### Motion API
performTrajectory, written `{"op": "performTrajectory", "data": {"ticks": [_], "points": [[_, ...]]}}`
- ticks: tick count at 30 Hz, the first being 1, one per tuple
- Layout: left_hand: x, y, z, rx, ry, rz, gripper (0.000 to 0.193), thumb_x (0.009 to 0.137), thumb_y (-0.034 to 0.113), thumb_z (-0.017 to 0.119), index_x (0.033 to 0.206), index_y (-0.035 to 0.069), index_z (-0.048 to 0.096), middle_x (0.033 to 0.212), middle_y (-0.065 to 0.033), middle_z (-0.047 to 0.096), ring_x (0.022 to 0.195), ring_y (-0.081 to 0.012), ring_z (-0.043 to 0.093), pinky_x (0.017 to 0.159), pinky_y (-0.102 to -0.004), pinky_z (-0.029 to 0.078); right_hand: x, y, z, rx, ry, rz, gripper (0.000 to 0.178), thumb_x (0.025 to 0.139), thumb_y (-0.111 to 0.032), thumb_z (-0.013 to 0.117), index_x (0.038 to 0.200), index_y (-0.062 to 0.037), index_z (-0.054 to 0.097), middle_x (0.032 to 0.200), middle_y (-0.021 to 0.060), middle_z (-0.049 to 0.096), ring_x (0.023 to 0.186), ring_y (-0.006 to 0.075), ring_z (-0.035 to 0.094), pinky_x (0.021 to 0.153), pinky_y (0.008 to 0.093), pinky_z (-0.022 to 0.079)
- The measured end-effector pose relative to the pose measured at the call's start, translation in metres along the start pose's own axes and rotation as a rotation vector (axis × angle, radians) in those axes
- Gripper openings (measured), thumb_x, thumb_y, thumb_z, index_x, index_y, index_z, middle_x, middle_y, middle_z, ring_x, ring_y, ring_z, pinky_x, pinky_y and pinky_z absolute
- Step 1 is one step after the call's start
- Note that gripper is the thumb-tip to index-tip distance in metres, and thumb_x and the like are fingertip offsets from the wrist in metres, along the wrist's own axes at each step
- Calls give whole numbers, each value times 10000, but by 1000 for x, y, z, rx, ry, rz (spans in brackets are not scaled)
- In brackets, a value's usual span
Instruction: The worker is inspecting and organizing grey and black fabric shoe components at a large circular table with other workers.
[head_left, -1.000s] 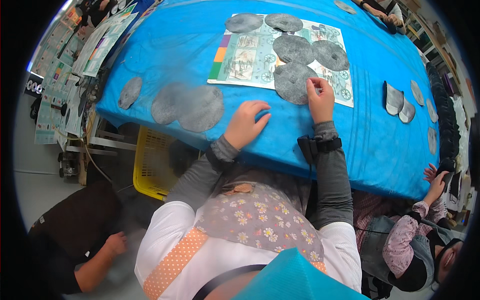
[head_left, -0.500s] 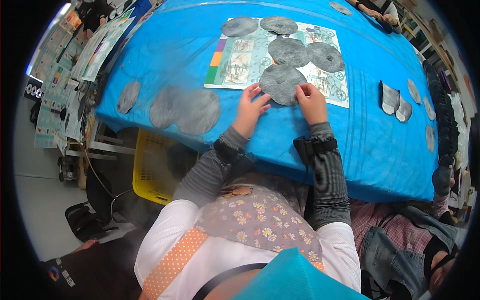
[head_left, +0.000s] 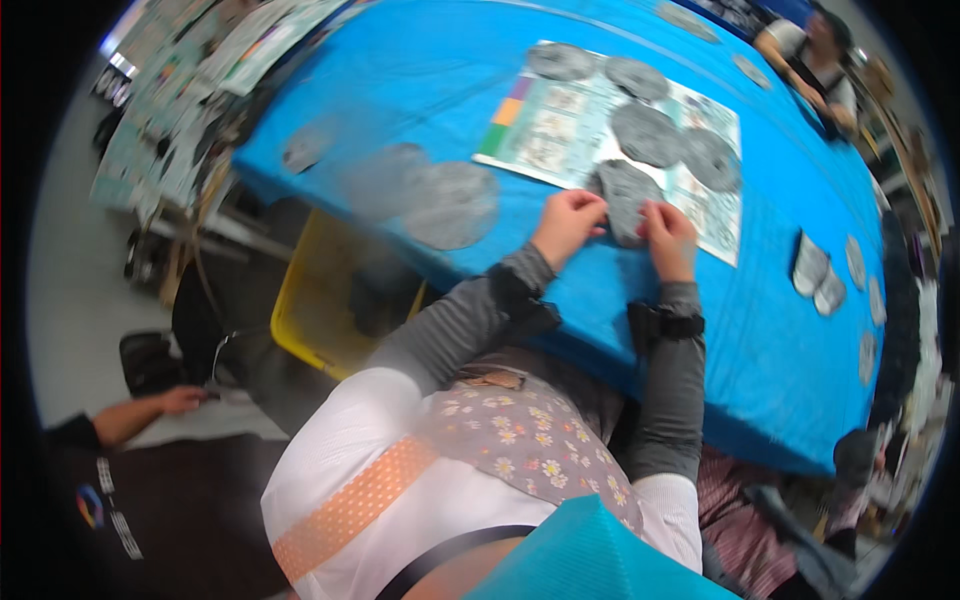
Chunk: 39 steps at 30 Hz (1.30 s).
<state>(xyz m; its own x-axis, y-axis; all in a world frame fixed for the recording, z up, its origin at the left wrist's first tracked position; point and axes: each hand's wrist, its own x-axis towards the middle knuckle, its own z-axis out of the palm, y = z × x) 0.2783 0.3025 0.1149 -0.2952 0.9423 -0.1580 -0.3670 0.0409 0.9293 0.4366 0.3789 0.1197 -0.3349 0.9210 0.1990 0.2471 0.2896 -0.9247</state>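
A round grey fuzzy pad (head_left: 626, 192) is pinched at its near edge between both hands, its sides curled up so it looks narrower than a full disc. My left hand (head_left: 572, 228) grips its left side with thumb and fingertips. At its right side my right hand (head_left: 670, 240) holds on with a similar pinch. Beneath it lies a printed sheet (head_left: 510, 150) with a coloured strip along the left. Several matching pads (head_left: 645, 134) rest on that sheet, some touching each other. Motion smears the picture slightly.
A blue cloth (head_left: 580, 290) covers the table. More grey pads (head_left: 450, 205) lie to the left. Pale grey curved pieces (head_left: 810, 263) and small ovals sit at the right. A yellow crate (head_left: 300, 340) stands below the table edge. Other people (head_left: 800, 65) are at the far right, lower left and lower right.
The view has turned, so the table appears shifted right and tilted. The pad between my hands was flat and round; now its sides are bent up and my hands pinch it closer together.
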Motion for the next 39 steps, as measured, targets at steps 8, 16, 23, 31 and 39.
{"op": "performTrajectory", "data": {"ticks": [8, 16, 23, 31, 39], "points": [[-61, 49, -27, -503, -47, 68, 102, 875, 167, 488, 929, 91, 528, 898, -24, 560, 867, -145, 551, 785, -334, 470, -1, -7, -1, 148, 204, -90, 269, 895, -236, 569, 805, 13, 620, 601, 21, 576, 562, 68, 516, 543, 209, 400], [-68, 159, -154, -595, -3, 210, 380, 876, 242, 383, 1082, -28, 553, 1098, -134, 600, 1028, -270, 566, 925, -415, 424, 0, -1, -2, 104, 122, -123, 277, 901, -237, 555, 800, 12, 623, 594, 30, 571, 565, 84, 521, 547, 216, 395], [-19, 203, -259, -805, 104, 387, 352, 871, 168, 352, 1091, -45, 527, 1120, -147, 567, 1053, -275, 514, 961, -407, 374, 0, 1, 2, 43, 96, -138, 287, 909, -240, 542, 776, 4, 613, 575, 22, 544, 540, 80, 513, 532, 224, 393], [14, 198, -326, -621, 205, 553, 288, 887, 203, 412, 1008, -22, 545, 1083, -128, 565, 1016, -282, 524, 924, -406, 413, -2, 2, 5, 49, 46, -122, 304, 909, -263, 543, 783, 5, 614, 584, 16, 543, 553, 75, 497, 547, 225, 382], [-20, 135, -376, -282, 590, 164, 238, 912, 100, 450, 1115, -24, 456, 1171, -156, 448, 1044, -255, 520, 988, -422, 441, 0, 0, 4, 59, 5, -50, 288, 902, -240, 556, 788, 16, 618, 594, 20, 559, 552, 75, 500, 533, 213, 380]]}}
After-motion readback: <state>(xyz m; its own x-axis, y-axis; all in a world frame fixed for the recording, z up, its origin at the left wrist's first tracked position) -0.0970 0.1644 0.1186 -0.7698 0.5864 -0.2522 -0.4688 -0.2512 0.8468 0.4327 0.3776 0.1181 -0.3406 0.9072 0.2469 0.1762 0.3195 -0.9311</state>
